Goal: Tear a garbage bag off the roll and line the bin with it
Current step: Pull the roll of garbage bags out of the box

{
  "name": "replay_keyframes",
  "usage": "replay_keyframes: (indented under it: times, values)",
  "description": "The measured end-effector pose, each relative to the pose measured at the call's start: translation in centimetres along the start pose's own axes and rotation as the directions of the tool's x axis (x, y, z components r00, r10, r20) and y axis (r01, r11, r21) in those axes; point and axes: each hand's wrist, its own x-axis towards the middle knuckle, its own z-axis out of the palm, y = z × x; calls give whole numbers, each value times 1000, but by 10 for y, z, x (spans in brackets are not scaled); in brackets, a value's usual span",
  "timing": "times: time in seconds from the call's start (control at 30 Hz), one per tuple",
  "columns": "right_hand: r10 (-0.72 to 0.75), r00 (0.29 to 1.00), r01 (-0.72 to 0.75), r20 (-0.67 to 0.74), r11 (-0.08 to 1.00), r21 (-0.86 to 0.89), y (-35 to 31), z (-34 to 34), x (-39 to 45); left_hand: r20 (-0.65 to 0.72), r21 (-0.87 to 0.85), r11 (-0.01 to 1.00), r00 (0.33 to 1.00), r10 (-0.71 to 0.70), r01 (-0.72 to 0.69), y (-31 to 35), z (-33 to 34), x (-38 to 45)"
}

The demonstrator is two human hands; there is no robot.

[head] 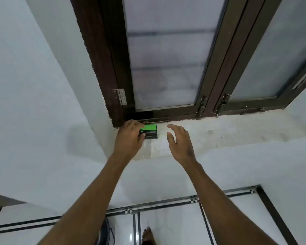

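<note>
Bag box [149, 133] on sill [219, 131], left hand [129, 138] gripping; right hand [179, 140] open.

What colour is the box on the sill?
Green top, black front, seen in the head view: box.

We stand in a home: frosted window [166, 55], painted sill [228, 131], tiled floor [170, 227], bare foot [147, 236].

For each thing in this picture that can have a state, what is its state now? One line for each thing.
Green box: lying on the window sill, left end under the fingers.
Left hand: closing on the box.
Right hand: open, empty, beside the box, not touching it.
Left window pane: closed.
Bolt: down.
Dark round object, perhaps the bin: on the floor, mostly hidden.
</note>
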Motion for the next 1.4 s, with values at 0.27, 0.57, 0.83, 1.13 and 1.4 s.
replay_keyframes:
  times: [0.27, 0.57, 0.83, 1.13, 1.4]
  values:
    - [230, 958, -269, 173, 928, 257, 11, 40, 61, 314, -15, 999, 948, -43, 50, -27, 47, 45]
    - [147, 897, -346, 416, 820, 456, 39, 36, 76, 248, -172, 977, 965, -80, 125, -21, 55, 32]
    - [116, 900, -281, 420, 891, 357, 65, 22, 98, 266, 64, 998, 964, 4, -22, 9, 44, 49]
    - [30, 839, -427, 543, 655, 623, 90, -12, 107, 230, 131, 987, 971, 64, -96, 50, 34, 78]
    - [75, 809, -456, 584, 706, 541, 93, -21, 110, 299, 226, 958, 949, 105, -177, 59, 33, 81]
